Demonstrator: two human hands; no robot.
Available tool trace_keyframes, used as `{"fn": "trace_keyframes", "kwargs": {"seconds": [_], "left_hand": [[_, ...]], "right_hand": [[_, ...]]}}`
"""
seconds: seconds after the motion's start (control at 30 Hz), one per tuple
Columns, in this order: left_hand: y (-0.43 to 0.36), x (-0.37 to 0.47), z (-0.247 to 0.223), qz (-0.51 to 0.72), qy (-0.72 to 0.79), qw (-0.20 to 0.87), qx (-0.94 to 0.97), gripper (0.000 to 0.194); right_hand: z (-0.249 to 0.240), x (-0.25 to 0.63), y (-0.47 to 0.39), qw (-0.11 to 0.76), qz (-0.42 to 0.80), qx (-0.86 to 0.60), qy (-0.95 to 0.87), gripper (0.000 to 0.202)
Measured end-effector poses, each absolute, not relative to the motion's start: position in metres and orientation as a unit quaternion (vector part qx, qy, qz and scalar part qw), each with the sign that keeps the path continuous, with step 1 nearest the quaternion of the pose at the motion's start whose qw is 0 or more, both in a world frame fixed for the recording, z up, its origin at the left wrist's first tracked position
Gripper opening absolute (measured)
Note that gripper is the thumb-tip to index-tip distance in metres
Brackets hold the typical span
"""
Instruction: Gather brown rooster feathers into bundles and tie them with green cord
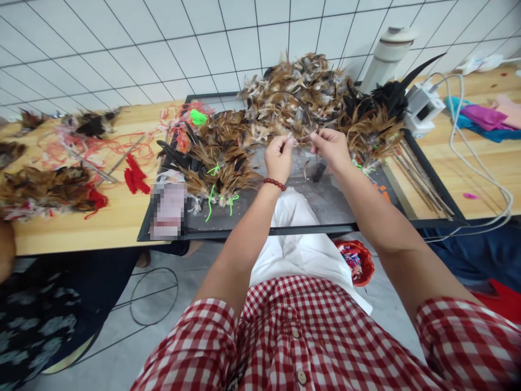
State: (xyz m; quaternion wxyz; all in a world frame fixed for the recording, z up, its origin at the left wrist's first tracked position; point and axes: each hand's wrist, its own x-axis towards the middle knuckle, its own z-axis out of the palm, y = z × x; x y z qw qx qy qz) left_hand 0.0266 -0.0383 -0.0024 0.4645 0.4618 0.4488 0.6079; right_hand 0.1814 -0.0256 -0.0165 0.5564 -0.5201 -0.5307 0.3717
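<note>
My left hand (279, 158), with a beaded bracelet on its wrist, is pinched above the dark tray (277, 209). Whatever lies between its fingertips is too small to make out. To its right, my right hand (334, 149) is closed at the fingertips on a thin dark feather, partly lost against the pile behind. A large heap of brown feathers (301, 92) rises just beyond both hands. Left of them lie feather bunches (222, 157) tied with bright green string (210, 203). Black feathers (388, 100) and more brown ones lie to the right.
A pale bottle (385, 60) and a white plug adapter (423, 106) with looping cable stand at the back right. Thin sticks (423, 176) lie on the tray's right edge. Red string (136, 175) and feathers (49, 187) lie left, near another person. A red basket (358, 263) sits below.
</note>
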Motion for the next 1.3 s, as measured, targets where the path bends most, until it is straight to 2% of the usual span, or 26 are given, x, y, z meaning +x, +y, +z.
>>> {"fn": "trace_keyframes", "kwargs": {"seconds": [0.17,0.27,0.43,0.63,0.73,0.87,1.03,1.13,1.23,1.3], "left_hand": [[-0.031,0.028,-0.008,0.6,0.462,0.515,0.402,0.025],[-0.026,0.029,-0.014,0.599,0.459,0.519,0.401,0.025],[-0.013,0.027,-0.032,0.591,0.46,0.48,0.457,0.028],[-0.02,0.03,-0.04,0.555,0.422,0.362,0.618,0.021],[-0.027,0.034,-0.039,0.537,0.396,0.356,0.655,0.019],[-0.032,0.036,-0.033,0.522,0.426,0.393,0.625,0.024],[-0.036,0.036,-0.02,0.519,0.46,0.47,0.546,0.025],[-0.035,0.034,-0.014,0.538,0.472,0.506,0.481,0.023],[-0.033,0.031,-0.008,0.561,0.468,0.56,0.392,0.022],[-0.033,0.029,-0.003,0.558,0.454,0.605,0.34,0.024]], "right_hand": [[-0.009,0.209,-0.014,0.612,0.245,-0.547,-0.516,0.045],[-0.001,0.236,-0.007,0.657,0.194,-0.584,-0.435,0.04],[-0.003,0.246,-0.002,0.642,0.3,-0.579,-0.404,0.041],[-0.004,0.199,-0.02,0.63,0.332,-0.543,-0.446,0.044],[-0.003,0.191,-0.023,0.633,0.377,-0.533,-0.416,0.041],[-0.002,0.199,-0.005,0.649,0.476,-0.521,-0.284,0.033],[0.006,0.208,0.02,0.667,0.499,-0.517,-0.196,0.041],[0.008,0.196,0.008,0.641,0.511,-0.528,-0.221,0.041],[0.004,0.18,-0.012,0.617,0.512,-0.511,-0.31,0.03],[-0.001,0.175,-0.018,0.623,0.47,-0.495,-0.383,0.023]]}}
